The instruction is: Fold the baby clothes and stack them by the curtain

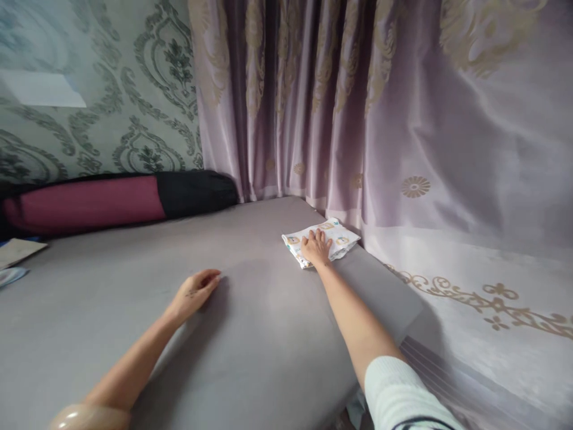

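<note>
My right hand [317, 246] lies flat on a folded white cloth [344, 237] printed with small coloured pictures. Its fingers are spread and pressed against the top of the cloth, not wrapped round it. The cloth rests near the right edge of a grey padded surface [250, 334], close to the curtain. To the left, my left hand [194, 294] hovers low above the grey surface, apart from the cloth. Its fingers curl loosely towards the thumb, and nothing shows in them.
A long dark red and black bolster-like roll [98, 203] lies along the patterned wall. Mauve curtains [308, 107] with gold designs hang behind and to the right. A flat beige item [20, 252] and a pale blue-white object [11, 275] sit at the left edge.
</note>
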The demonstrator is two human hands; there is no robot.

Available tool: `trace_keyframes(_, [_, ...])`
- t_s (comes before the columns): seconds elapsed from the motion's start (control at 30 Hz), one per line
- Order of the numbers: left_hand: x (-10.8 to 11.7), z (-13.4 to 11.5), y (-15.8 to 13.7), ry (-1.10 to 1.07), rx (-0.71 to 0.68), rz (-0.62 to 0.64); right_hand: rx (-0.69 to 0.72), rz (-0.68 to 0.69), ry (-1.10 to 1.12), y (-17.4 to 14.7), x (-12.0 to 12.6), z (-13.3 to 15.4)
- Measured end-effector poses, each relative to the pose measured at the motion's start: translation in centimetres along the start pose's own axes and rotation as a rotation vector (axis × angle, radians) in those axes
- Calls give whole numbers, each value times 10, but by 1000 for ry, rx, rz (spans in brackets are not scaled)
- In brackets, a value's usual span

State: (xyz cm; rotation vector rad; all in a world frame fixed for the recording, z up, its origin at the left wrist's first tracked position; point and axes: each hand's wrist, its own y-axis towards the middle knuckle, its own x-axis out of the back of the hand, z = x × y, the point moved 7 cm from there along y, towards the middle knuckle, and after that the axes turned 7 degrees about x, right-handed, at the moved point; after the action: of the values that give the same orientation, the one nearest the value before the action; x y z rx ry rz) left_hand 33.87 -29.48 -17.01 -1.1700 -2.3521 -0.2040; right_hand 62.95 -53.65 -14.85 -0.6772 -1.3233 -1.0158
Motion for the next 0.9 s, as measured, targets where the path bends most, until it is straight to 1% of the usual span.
trace_keyframes(0.1, [53,33,-11,186,16,-132,-3,30,8,1,2,0])
trace_keyframes(0.17, [84,53,-18,312,17,-206,7,57,19,0,4,4])
trace_keyframes(0.23, [106,70,-25,472,9,-259,46,86,27,-4,4,13])
trace_keyframes(0.27, [116,77,-29,568,22,-305,77,96,28,-6,4,19])
trace_keyframes(0.33, [127,86,-36,717,65,-369,151,103,19,-12,4,34])
trace_keyframes(0.4, [128,89,-42,800,100,-385,205,108,13,-18,2,48])
trace_keyframes(0.5, [121,84,-49,847,100,-368,205,127,3,-24,-4,57])
trace_keyframes(0.63, [114,79,-52,886,77,-359,185,111,-30,-26,-9,57])
trace_keyframes(0.8, [112,76,-50,943,66,-368,192,83,-95,-26,-9,56])
trace_keyframes(0.9, [109,69,-52,969,74,-365,212,57,-138,-26,-7,57])
